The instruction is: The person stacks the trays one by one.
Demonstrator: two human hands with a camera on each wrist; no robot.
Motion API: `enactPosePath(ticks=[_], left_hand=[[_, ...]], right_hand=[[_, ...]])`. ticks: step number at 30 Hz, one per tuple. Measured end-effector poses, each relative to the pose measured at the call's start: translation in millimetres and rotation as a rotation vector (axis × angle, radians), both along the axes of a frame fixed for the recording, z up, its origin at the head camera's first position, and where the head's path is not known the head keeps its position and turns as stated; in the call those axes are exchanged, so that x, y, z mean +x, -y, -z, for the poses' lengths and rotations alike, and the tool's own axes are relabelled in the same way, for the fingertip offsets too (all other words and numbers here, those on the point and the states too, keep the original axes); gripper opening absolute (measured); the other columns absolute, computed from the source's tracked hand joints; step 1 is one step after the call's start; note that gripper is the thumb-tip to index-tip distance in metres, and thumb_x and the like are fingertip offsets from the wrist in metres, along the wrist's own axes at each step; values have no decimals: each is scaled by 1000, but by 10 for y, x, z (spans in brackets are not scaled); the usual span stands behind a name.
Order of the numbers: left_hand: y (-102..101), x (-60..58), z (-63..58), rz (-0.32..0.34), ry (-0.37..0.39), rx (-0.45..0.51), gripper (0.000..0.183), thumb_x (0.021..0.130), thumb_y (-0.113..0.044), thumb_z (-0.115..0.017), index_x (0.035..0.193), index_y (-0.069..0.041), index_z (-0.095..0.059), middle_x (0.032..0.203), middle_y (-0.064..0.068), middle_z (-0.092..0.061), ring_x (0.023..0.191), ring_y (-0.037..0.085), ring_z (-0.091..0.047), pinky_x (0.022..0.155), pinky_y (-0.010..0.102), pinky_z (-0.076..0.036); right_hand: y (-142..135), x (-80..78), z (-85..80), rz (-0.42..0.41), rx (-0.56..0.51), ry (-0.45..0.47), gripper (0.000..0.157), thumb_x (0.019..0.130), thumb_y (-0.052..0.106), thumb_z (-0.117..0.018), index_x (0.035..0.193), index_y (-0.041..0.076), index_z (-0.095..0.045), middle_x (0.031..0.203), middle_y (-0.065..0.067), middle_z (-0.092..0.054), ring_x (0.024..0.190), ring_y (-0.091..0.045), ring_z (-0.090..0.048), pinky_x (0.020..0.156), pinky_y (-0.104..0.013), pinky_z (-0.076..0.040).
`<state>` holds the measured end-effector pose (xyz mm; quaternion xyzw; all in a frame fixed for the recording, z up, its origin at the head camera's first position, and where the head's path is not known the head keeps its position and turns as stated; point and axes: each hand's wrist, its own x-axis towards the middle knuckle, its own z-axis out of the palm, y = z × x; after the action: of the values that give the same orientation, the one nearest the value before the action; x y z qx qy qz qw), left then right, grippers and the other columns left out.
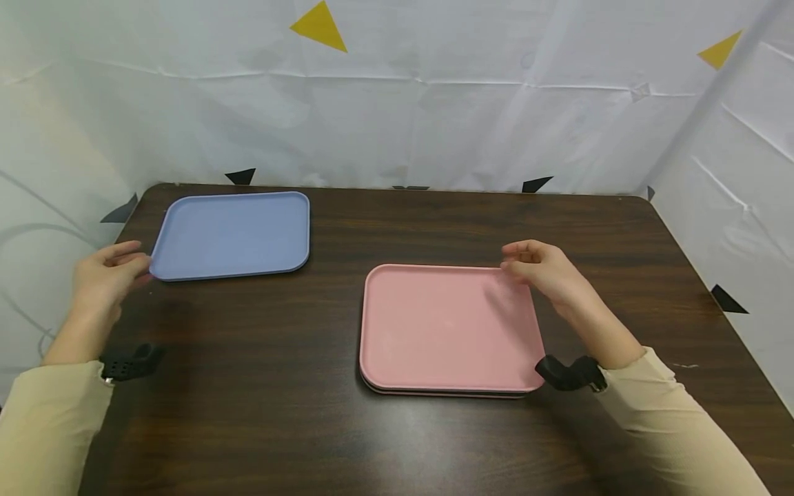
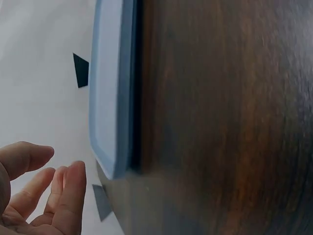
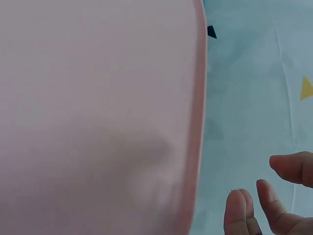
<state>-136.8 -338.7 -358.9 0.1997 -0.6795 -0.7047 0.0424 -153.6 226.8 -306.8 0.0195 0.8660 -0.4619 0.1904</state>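
Note:
A blue rectangular tray [image 1: 232,234] lies at the far left of the table. My left hand [image 1: 110,275] hovers beside its left end. In the left wrist view the thumb and fingers [image 2: 73,196] are spread loosely, with a gap between them and the tray's corner. Right of centre lies a pink tray [image 1: 449,327], with the edges of more trays showing beneath it. My right hand [image 1: 548,272] is at its far right corner and overlaps the rim in the head view. The right wrist view shows these fingers [image 3: 236,210] relaxed beyond the pink rim, holding nothing.
The dark wooden table [image 1: 260,386] has rounded far corners. A white sheet [image 1: 397,131] with yellow and black triangles hangs behind it and along both sides. Black bands [image 1: 573,374] circle both wrists.

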Motion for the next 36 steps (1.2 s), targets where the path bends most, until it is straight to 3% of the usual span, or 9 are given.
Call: enactPosePath(ticks=[5,8,12,14,17,20,36], left_hand=[[61,-55,48,-35,37,-44,26,86,6,-57,86,-20,-57,62,-15,-59,55,-2,-60,52,11,-54],[94,-94,76,-43,86,-98,24,86,5,-58,104,-11,-56,62,-17,-57,53,-2,-59,51,10,-53],[127,-141,103,-21,169,-246,49,89,-1,-58,135,3,-43,64,-20,-52,51,-4,-57,51,9,-52],[136,-163,114,4,204,-326,59,90,-4,-56,143,9,-33,65,-22,-49,52,-7,-56,53,8,-51],[144,-194,132,41,241,-406,64,92,-8,-53,146,12,-23,65,-25,-45,54,-11,-53,55,6,-51],[146,-223,150,55,258,-428,64,93,-8,-52,146,11,-22,65,-26,-44,54,-12,-51,55,6,-50],[173,-323,255,93,250,-432,63,92,-5,-51,145,14,-23,62,-28,-43,57,-15,-47,54,4,-48]], right_hand=[[154,-25,-72,-15,-46,9,50,96,16,-51,140,-3,-38,144,-24,-42,123,-32,-49,103,-38,-46],[266,-46,-118,-20,-75,16,48,96,14,-52,139,-3,-40,144,-24,-41,127,-35,-47,108,-43,-43],[423,-88,-172,-29,-109,17,45,96,12,-52,137,-2,-42,142,-23,-43,127,-37,-47,109,-44,-43],[502,-116,-195,-35,-122,16,44,96,12,-53,136,-1,-42,141,-22,-44,127,-37,-48,109,-44,-44],[622,-167,-223,-38,-143,22,43,95,12,-53,136,-1,-43,140,-20,-45,127,-35,-49,109,-43,-44],[739,-226,-236,-35,-169,33,43,95,10,-53,135,-1,-43,141,-20,-45,129,-34,-48,110,-43,-43],[1293,-471,-191,-46,-285,84,43,94,6,-54,136,1,-46,139,-18,-47,131,-30,-48,108,-39,-46]])
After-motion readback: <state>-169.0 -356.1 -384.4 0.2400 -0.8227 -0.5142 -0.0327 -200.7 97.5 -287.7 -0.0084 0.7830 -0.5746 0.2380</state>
